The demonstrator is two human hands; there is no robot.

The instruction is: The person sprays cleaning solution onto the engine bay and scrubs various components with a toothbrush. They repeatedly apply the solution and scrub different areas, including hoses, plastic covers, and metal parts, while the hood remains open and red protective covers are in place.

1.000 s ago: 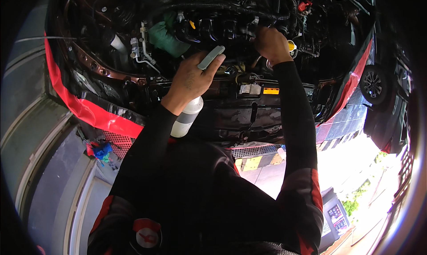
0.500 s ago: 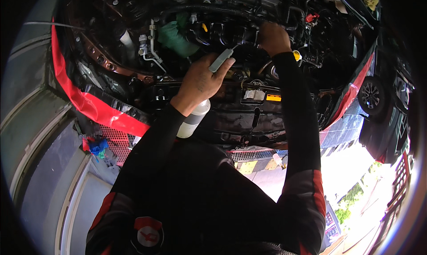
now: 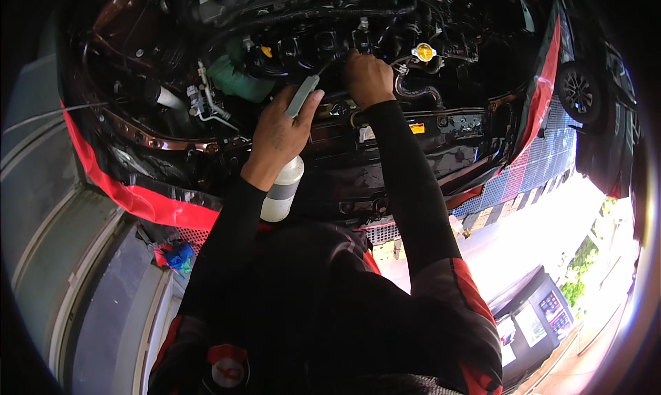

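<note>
My left hand (image 3: 277, 134) is wrapped round a spray bottle (image 3: 279, 196); its grey head shows above the thumb and the pale bottle with a grey band hangs below the wrist. A thin nozzle reaches from the head towards the engine (image 3: 323, 47). Just right of that nozzle, my right hand (image 3: 370, 80) is closed, its fingers curled down at the engine's near side. Whatever those fingers grip, if anything, is hidden. Beyond the left hand, a green cloth (image 3: 237, 78) lies among the engine parts, near a yellow-topped part (image 3: 266, 51).
A yellow cap (image 3: 424, 52) and a bent hose (image 3: 421, 92) lie right of my right hand. Red-edged covers (image 3: 138, 197) drape the bay's sides. Metal pipes (image 3: 206, 99) stand at left. Another vehicle's wheel (image 3: 578, 92) is at far right, a dark cabinet (image 3: 533, 326) lower right.
The view has shifted over the engine bay. My right hand has come nearer and to the left, closer to the nozzle. The left hand keeps its grip on the spray bottle.
</note>
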